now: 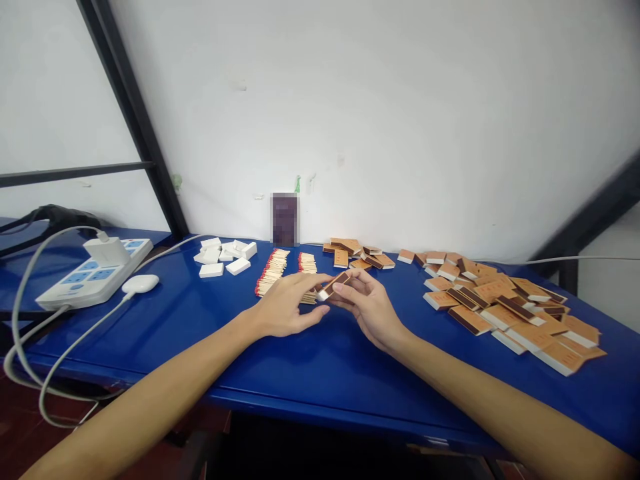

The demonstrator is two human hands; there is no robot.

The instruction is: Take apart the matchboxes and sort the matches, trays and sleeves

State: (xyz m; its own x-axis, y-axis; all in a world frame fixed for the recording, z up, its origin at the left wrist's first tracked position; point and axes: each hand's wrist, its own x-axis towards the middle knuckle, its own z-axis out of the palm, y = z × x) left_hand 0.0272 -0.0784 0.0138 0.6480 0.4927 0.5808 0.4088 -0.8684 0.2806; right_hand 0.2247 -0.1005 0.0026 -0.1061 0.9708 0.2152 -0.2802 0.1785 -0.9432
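Note:
Both my hands meet over the middle of the blue table (310, 373). My right hand (367, 303) grips a small orange matchbox (334, 285) whose white tray sticks out on the left. My left hand (287, 303) has its fingers stretched toward that tray end, touching it. Just behind my left hand lie rows of red-tipped matches (273, 270). A second bundle of matches (307, 263) lies beside them.
Empty white trays (225, 257) sit at the back left, orange sleeves (357, 252) at the back centre, a heap of finished matchboxes (505, 307) on the right. A power strip (93, 273) with cables and a white puck-shaped device (141, 284) lie far left. A blurred dark object (285, 219) stands by the wall.

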